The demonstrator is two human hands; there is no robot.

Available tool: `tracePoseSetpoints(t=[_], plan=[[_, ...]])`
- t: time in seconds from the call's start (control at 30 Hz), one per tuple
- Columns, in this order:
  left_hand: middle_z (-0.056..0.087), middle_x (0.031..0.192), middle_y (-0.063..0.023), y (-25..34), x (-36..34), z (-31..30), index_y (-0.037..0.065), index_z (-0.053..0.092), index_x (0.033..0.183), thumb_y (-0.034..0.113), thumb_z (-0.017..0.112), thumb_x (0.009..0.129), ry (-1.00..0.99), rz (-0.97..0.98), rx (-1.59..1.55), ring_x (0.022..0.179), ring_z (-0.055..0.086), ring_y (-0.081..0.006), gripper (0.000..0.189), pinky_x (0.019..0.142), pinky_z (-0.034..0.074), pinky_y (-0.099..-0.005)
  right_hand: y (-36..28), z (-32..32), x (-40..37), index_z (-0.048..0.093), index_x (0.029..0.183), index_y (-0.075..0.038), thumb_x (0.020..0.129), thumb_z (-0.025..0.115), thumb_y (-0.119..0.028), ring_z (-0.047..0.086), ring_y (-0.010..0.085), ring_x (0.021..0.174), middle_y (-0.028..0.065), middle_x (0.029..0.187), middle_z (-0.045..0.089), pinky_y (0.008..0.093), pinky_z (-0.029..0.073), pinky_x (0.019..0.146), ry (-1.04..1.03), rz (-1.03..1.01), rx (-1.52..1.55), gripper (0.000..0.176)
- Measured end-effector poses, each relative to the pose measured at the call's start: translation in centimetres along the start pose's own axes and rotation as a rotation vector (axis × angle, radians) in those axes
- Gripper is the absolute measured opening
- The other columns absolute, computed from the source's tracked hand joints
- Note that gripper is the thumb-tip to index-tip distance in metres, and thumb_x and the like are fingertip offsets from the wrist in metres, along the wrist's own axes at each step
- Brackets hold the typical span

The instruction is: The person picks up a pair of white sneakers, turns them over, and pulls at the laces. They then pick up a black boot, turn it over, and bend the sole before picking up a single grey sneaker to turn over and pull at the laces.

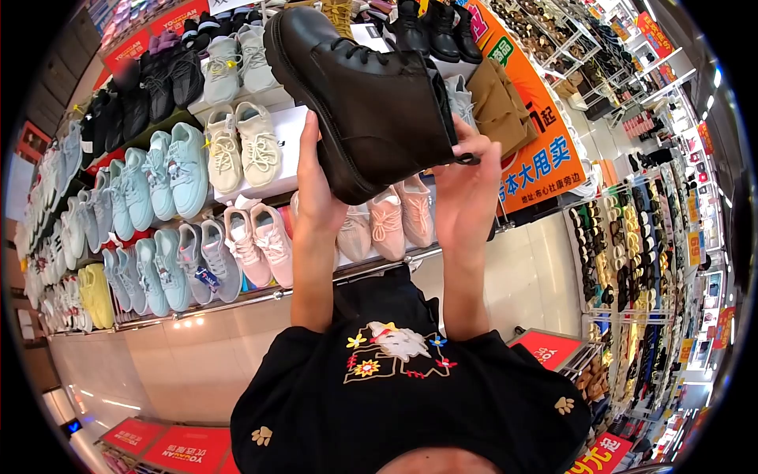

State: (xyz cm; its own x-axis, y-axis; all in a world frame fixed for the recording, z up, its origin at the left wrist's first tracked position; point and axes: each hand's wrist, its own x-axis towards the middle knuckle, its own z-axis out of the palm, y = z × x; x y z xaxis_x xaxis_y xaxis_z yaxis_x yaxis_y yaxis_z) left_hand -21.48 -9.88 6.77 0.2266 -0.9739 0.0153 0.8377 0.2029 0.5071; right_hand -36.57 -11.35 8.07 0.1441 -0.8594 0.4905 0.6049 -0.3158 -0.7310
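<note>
A black lace-up ankle boot [371,103] is held up in front of me, tilted on its side, toe toward the upper left and its shaft opening to the right. My left hand [322,178] grips it by the thick sole near the heel; some of its fingers are hidden behind the boot. At the top rear of the shaft, my right hand [470,178] is closed on the edge by the small pull loop [467,159]. Behind the boot, pink sneakers [387,225] and cream sneakers [258,146] stand on the display.
Rows of light blue sneakers [184,170] and black shoes [158,87] fill the sloping rack to the left. A metal rail [395,265] runs along its front edge. An orange sign [537,158] and brown paper [499,103] are at the right. Further right stands an accessory rack [632,237].
</note>
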Motion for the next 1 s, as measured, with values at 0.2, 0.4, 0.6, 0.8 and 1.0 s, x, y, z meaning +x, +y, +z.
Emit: tracePoseSetpoints(t=[0.2, 0.4, 0.6, 0.8, 1.0], plan=[[0.052, 0.13, -0.013, -0.6, 0.2, -0.2, 0.003, 0.041, 0.133, 0.04, 0.037, 0.098, 0.041, -0.018, 0.042, 0.116, 0.054, -0.0251, 0.051, 0.101, 0.042, -0.0381, -0.1, 0.0, -0.1, 0.056, 0.098, -0.002, 0.099, 0.041, -0.028, 0.052, 0.0168, 0.108, 0.0145, 0.129, 0.046, 0.0305, 0.043, 0.09, 0.078, 0.044, -0.003, 0.03], [0.052, 0.129, -0.013, -0.9, 0.3, -0.6, 0.003, 0.041, 0.133, 0.039, 0.038, 0.097, 0.037, -0.068, 0.042, 0.115, 0.055, -0.0248, 0.051, 0.101, 0.042, -0.038, 0.2, 0.1, 0.1, 0.052, 0.097, -0.005, 0.1, 0.041, -0.026, 0.053, 0.0182, 0.105, 0.0138, 0.125, 0.049, 0.0356, 0.042, 0.092, 0.144, 0.02, -0.103, 0.024], [0.047, 0.134, -0.009, -1.9, 0.5, -0.3, 0.004, 0.035, 0.137, 0.039, 0.036, 0.099, 0.043, -0.008, 0.052, 0.119, 0.05, -0.0188, 0.052, 0.102, 0.04, -0.0328, 0.0, -0.8, 0.9, 0.052, 0.093, -0.004, 0.1, 0.042, -0.026, 0.054, 0.0151, 0.102, 0.0121, 0.12, 0.053, 0.0343, 0.042, 0.091, 0.135, -0.003, -0.124, 0.025], [0.052, 0.13, -0.013, -2.1, -0.1, 0.5, 0.001, 0.041, 0.133, 0.037, 0.042, 0.097, 0.042, 0.037, 0.07, 0.118, 0.052, -0.0252, 0.051, 0.102, 0.04, -0.0386, 0.2, -2.2, 0.4, 0.053, 0.099, -0.006, 0.1, 0.041, -0.029, 0.054, 0.0159, 0.102, 0.0115, 0.121, 0.053, 0.0333, 0.042, 0.091, 0.167, -0.014, -0.155, 0.026], [0.051, 0.128, -0.0059, -1.5, -0.7, 0.0, 0.006, 0.037, 0.135, 0.034, 0.051, 0.095, -0.119, 0.025, 0.137, 0.114, 0.052, -0.0152, 0.05, 0.096, 0.043, -0.0313, 0.3, -2.0, 1.2, 0.041, 0.127, -0.007, 0.099, 0.036, -0.041, 0.054, 0.0154, 0.105, 0.0082, 0.121, 0.054, 0.0319, 0.04, 0.092, 0.224, 0.08, 0.056, 0.044]])
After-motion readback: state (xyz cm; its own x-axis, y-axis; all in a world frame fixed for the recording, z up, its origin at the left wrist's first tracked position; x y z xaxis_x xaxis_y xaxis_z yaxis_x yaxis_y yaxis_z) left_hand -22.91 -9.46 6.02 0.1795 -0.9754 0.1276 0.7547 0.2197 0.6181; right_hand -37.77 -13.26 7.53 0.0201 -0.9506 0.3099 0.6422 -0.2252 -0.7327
